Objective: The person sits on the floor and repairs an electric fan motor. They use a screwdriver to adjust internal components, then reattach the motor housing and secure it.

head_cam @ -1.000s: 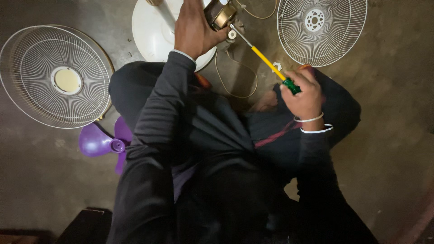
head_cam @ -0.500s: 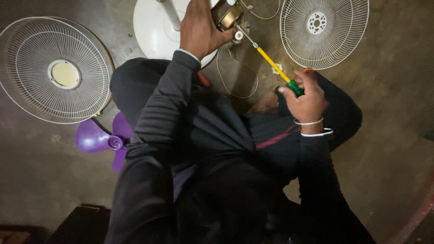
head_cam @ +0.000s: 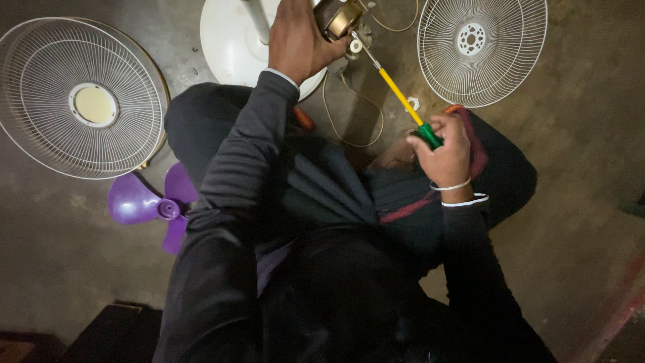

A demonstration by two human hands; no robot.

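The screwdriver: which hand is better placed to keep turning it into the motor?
Probably the right hand. It already grips the screwdriver by its green handle, tip at the motor. The left hand is busy gripping the motor, steadying it.

We see a dim scene, the floor (head_cam: 578,202) lit unevenly and darkening toward the corners; our dark clothing swallows detail, while the white fan guard (head_cam: 80,101) stays sharp.
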